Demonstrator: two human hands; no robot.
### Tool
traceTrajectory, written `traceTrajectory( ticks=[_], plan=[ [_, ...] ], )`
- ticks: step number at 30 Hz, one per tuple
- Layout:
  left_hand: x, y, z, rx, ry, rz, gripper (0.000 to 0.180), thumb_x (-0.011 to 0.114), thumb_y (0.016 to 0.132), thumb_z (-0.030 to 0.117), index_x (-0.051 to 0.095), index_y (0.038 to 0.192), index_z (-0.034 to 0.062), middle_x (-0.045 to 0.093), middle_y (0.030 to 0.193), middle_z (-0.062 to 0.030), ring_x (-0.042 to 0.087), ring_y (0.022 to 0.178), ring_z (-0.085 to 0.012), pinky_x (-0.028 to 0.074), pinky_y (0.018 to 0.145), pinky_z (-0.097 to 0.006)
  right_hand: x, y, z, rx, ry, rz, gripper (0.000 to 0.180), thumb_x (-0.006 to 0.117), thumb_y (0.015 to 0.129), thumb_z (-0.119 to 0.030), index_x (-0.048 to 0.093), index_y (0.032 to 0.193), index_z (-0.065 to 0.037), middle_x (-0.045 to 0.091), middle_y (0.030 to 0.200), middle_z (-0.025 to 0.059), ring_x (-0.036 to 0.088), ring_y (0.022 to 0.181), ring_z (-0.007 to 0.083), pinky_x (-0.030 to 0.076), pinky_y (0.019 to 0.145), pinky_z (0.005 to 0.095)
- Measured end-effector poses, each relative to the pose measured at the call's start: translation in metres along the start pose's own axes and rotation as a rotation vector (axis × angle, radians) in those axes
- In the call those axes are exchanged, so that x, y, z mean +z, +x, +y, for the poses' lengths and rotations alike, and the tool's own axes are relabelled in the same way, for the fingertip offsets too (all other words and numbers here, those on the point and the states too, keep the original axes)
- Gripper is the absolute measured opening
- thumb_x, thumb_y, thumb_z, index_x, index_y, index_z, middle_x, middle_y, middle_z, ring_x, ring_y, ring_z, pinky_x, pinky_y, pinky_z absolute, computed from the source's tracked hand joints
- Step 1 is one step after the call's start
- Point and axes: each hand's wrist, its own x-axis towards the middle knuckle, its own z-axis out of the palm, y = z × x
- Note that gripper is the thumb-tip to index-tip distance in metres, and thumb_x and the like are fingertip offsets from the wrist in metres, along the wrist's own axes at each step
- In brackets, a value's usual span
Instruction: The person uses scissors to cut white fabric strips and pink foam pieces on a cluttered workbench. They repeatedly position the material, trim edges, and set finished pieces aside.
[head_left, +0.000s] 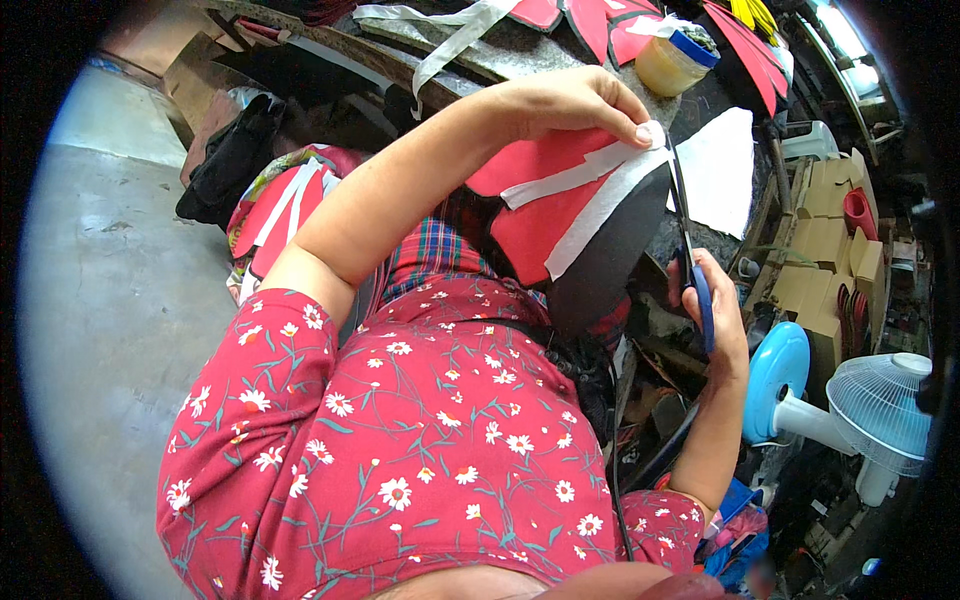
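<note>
My left hand (585,105) reaches across with thumb and fingers pinched on the upper tip of a white strip (580,180), which is stuck along a red sheet piece (535,235). A second white strip (600,220) runs beside it and meets it near the pinch. Beneath and to the right hangs a black piece (605,275). My right hand (715,300) grips blue-handled scissors (703,305). Their dark blades point up, right against the strips' tip by my left fingertips; whether they are parted I cannot make out.
A jar of yellowish paste (672,65) with a blue rim stands on the workbench, above a white sheet (718,165). Red pieces (590,25) lie at the far side. More red pieces with white strips (285,205) rest at my left. A fan (880,405) and cardboard boxes (815,250) stand right.
</note>
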Motion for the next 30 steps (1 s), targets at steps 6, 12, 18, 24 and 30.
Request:
traceTrajectory(
  ticks=[6,12,18,24,30],
  plan=[
    [-0.005,-0.009,0.001,0.011,0.138,-0.02,0.031,0.079,0.081,0.023,0.075,0.098,-0.0018,0.071,0.087,-0.0029,0.062,0.08,-0.0088,0.047,0.076,-0.023,0.001,0.004,-0.019,0.051,-0.201,0.079,0.03,0.071,0.077,-0.019,0.06,0.099,-0.002,0.055,0.079,-0.0004,0.051,0.071,0.0091,0.043,0.068,0.0248],
    [-0.006,-0.013,0.007,-0.073,0.247,-0.032,0.031,0.084,0.075,0.028,0.076,0.089,0.0009,0.07,0.081,-0.0029,0.06,0.075,-0.0107,0.046,0.072,-0.026,0.006,0.006,-0.027,-0.037,-0.436,0.108,0.044,0.079,0.07,-0.029,0.06,0.099,-0.003,0.057,0.075,0.0069,0.054,0.07,0.0173,0.046,0.07,0.0322],
    [-0.006,-0.022,0.008,-0.085,0.268,-0.03,0.031,0.085,0.074,0.028,0.075,0.086,0.0015,0.064,0.073,0.0009,0.054,0.07,-0.0078,0.039,0.064,-0.024,0.008,0.009,-0.023,-0.103,-0.488,0.112,0.044,0.082,0.068,-0.03,0.06,0.094,-0.002,0.055,0.072,0.0071,0.056,0.069,0.0165,0.047,0.069,0.0324],
    [-0.006,-0.025,0.007,-0.071,0.192,-0.062,0.03,0.084,0.074,0.027,0.074,0.086,0.0011,0.064,0.073,0.0008,0.055,0.07,-0.0078,0.04,0.064,-0.024,0.011,0.006,-0.015,-0.029,-0.141,0.027,0.024,0.079,0.077,-0.013,0.061,0.088,-0.002,0.053,0.069,-0.0023,0.054,0.063,0.0083,0.043,0.058,0.0243],
    [-0.003,-0.032,0.0,-0.033,0.154,0.027,0.032,0.08,0.081,0.029,0.073,0.093,-0.0007,0.068,0.082,-0.0005,0.06,0.078,-0.0076,0.046,0.073,-0.023,0.005,0.011,0.019,-0.003,0.068,0.062,0.012,0.072,0.086,-0.007,0.062,0.09,-0.002,0.059,0.074,-0.0014,0.052,0.058,0.004,0.041,0.053,0.0195]
  ],
)
